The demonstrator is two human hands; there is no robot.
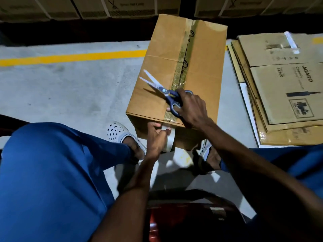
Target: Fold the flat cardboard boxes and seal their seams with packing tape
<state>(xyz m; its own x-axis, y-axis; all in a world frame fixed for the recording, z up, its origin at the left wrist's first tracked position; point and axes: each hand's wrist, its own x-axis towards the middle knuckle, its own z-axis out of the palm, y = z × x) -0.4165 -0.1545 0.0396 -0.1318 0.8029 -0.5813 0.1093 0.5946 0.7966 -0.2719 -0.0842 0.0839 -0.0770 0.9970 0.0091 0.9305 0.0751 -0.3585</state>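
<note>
- A folded cardboard box (176, 74) stands on the grey concrete floor (70, 88) just in front of the seated person's feet, its long top face running away towards the far side.
- A strip of clear packing tape (185, 67) runs along the top seam of the box from the far edge to the near edge.
- The right hand (189, 109) rests on the near end of the box top, fingers curled through the blue handles of a pair of scissors (164, 92); the blades are parted and point far-left over the cardboard.
- The left hand (155, 137) grips a tape roll (170, 139) against the near side wall of the box, just below the top edge, thumb pressing near where the tape comes over the edge.
- A stack of flat cardboard boxes (283, 84) lies on the floor to the right, near the folded box but apart from it.
- A yellow painted line (70, 57) crosses the floor on the left.
- More cartons (122, 6) line the far edge.
</note>
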